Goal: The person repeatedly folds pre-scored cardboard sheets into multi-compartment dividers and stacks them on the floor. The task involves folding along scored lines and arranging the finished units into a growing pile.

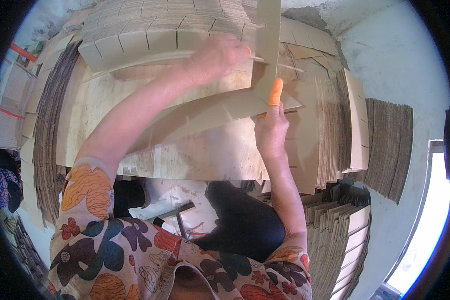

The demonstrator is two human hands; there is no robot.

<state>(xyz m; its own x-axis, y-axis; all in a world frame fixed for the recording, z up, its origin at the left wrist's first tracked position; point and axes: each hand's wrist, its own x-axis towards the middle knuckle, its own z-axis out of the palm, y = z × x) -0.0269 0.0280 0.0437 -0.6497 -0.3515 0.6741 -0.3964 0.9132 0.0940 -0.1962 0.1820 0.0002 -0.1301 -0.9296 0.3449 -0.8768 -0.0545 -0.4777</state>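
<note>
My right hand (pixel 272 131) is closed where a long slotted cardboard strip (pixel 200 116) meets an upright cardboard strip (pixel 269 37). Its thumb wears an orange finger cot (pixel 275 92) and presses against the cardboard. Farther off and to the left, my left hand (pixel 216 58) is closed at another thin cardboard strip (pixel 280 65) that crosses the upright one. An orange cover also shows on a finger of that hand. The rest of its grip is hidden behind the hand. The long strip slants over the wooden table (pixel 195 159) toward my left forearm.
Slotted cardboard strips stand in a long stack (pixel 150 41) at the far side. More cardboard stacks stand at the right (pixel 330 130) and left (pixel 55 130). Beside the wall (pixel 400 65) is another stack (pixel 387 145). Partitions (pixel 335 235) fill the space below right.
</note>
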